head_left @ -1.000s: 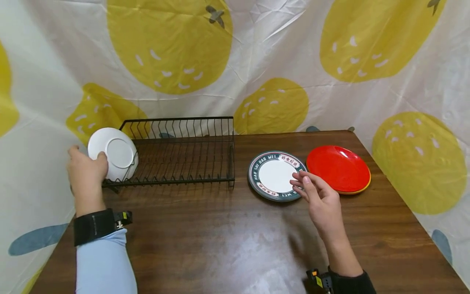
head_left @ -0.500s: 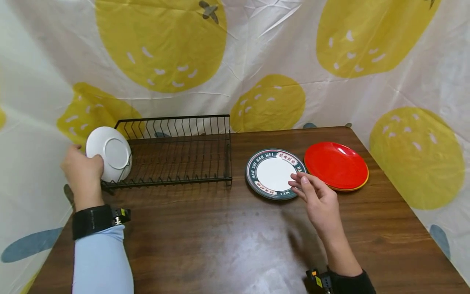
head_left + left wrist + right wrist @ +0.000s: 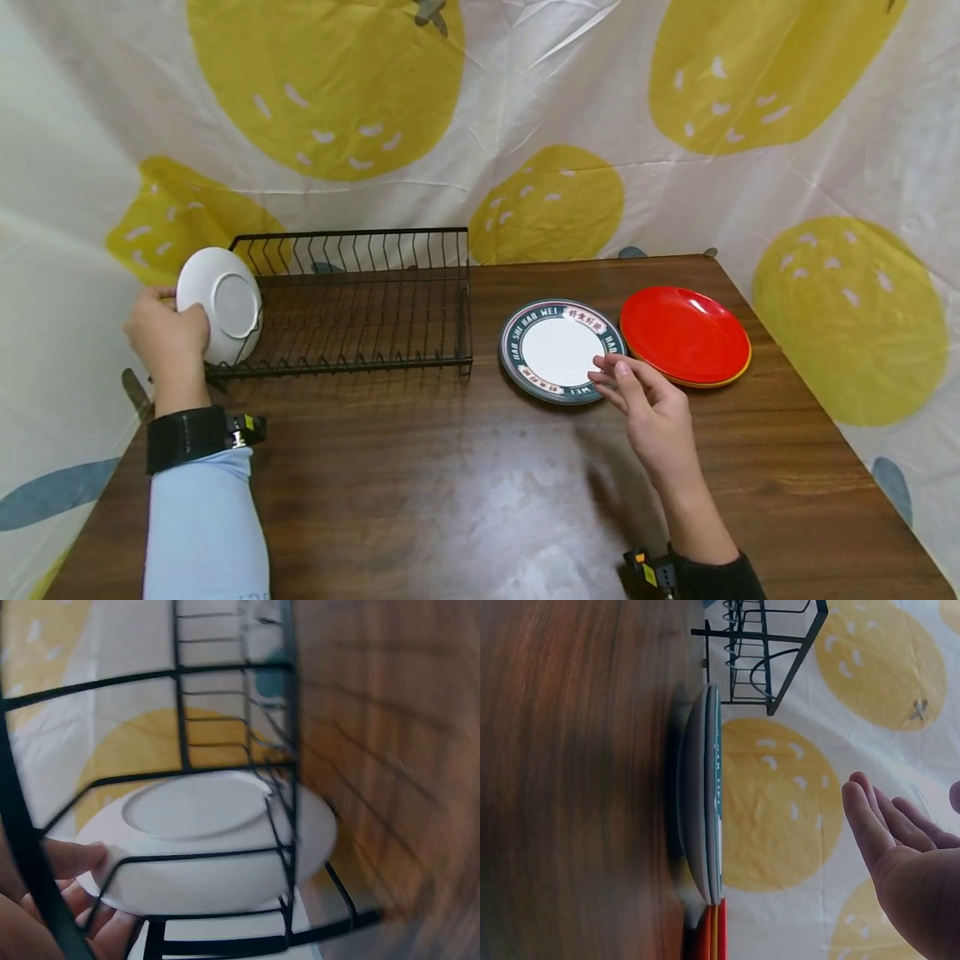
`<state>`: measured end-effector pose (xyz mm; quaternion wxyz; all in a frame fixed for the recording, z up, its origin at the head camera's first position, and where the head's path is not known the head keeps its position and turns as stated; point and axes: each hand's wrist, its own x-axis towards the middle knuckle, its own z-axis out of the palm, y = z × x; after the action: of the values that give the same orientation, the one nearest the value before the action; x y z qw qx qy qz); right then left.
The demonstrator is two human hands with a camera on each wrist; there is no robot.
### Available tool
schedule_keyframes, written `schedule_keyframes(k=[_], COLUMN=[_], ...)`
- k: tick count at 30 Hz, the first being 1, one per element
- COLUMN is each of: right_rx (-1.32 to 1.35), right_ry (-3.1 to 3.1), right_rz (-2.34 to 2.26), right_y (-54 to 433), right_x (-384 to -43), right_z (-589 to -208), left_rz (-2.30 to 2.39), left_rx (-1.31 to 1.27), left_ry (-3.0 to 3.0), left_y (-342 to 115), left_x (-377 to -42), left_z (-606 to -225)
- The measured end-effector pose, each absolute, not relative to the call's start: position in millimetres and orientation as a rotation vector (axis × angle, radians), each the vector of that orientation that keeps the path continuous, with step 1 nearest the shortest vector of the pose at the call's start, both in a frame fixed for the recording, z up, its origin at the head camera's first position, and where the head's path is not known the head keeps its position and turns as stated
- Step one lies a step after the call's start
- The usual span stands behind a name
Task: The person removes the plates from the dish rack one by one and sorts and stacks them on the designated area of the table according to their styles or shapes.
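Observation:
At the left end of the black wire dish rack (image 3: 360,364), a white plate (image 3: 225,329) stands on edge with its underside facing right. My left hand (image 3: 168,342) pinches its left edge, thumb on the underside and fingers behind. In the left wrist view the plate (image 3: 202,877) sits among the rack's wires, with the thumb and fingers at its rim. My right hand (image 3: 652,417) hovers over the near right part of a green-rimmed white plate (image 3: 558,354), fingers nearly straight and holding nothing. The right wrist view shows that hand (image 3: 907,855) apart from the plates.
Beside the green-rimmed plate lies a red plate (image 3: 686,333) with a yellow edge beneath it. From the side, the green-rimmed plate looks stacked on another (image 3: 697,795). The brown wooden table (image 3: 420,483) meets a lemon-printed cloth (image 3: 540,108) at the back and sides.
The white plate has turned slightly more edge-on at the rack's left end, still held by my left hand. My right hand keeps its place. The head view has shifted a little.

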<state>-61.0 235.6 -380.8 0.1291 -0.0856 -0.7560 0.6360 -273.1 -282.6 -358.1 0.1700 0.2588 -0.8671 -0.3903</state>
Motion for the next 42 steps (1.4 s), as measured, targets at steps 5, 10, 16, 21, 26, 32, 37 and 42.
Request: schedule_keyframes(k=[5, 10, 16, 21, 26, 32, 37, 42], right_rx=[-0.272, -0.269, -0.266, -0.259, -0.261, -0.255, -0.246, -0.249], right_ry=[-2.215, -2.23, -2.222, -2.217, -2.233, -2.243, -2.247, -2.25], right_rz=[1.856, 1.837, 1.851, 1.861, 1.858, 1.847, 1.848, 1.849], right_y=[234.7, 235.6, 236.0, 235.7, 235.8, 236.5, 236.7, 237.7], right_x=[-60.5, -61.0, -60.9, -60.7, -61.5, -61.5, -61.4, -60.7], right_z=[-382.0, -382.0, -381.0, -380.9, -381.5, -380.9, -380.1, -380.2], left_rz=[-1.139, -1.161, -1.195, -1.309, -1.436, -1.438, -1.255, -1.055], left_rx=[0.754, 0.785, 0.771, 0.668, 0.57, 0.424, 0.191, -0.122], left_ry=[-2.438, -2.404, -2.332, -2.211, -2.054, -1.914, -1.873, -1.888], left_y=[-286.7, -283.8, -277.1, -272.4, -262.6, -239.5, -224.5, -215.3], left_x=[-273.5, -270.8, -266.8, -261.8, -252.5, -241.6, -236.3, -235.0], left_z=[-349.8, -336.2, -314.1, -300.7, -289.1, -279.2, -279.8, -282.3])
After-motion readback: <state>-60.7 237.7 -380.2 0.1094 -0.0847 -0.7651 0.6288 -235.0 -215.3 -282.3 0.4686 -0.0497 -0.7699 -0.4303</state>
